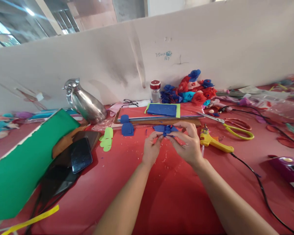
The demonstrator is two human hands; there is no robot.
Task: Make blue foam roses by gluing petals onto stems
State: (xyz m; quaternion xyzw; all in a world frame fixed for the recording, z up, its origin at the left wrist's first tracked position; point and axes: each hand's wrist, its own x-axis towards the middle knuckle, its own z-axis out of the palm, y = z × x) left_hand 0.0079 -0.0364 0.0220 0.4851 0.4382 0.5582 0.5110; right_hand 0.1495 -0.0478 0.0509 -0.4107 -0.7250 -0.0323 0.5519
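Observation:
Between my two hands, above the red tabletop, is a small blue paper flower [167,130]. My left hand [152,148] pinches its left side between thumb and fingertips. Thumb and fingers of my right hand [188,143] are closed on its right side. Blue cut petal pieces [127,129] lie in a small stack left of my hands, and lime-green petal pieces [106,139] lie farther left. Just right of my right hand rests a yellow hot glue gun [214,142]. Scissors [235,128] with yellow and red handles lie open behind it.
Behind my hands lie stacked sheets with a blue piece [162,110] on top. A steel jug [87,102], a red-lidded jar [155,91] and finished paper flowers [198,89] stand along the wall. A phone [81,155] and green sheet [31,163] are left; a purple device [287,171] is right.

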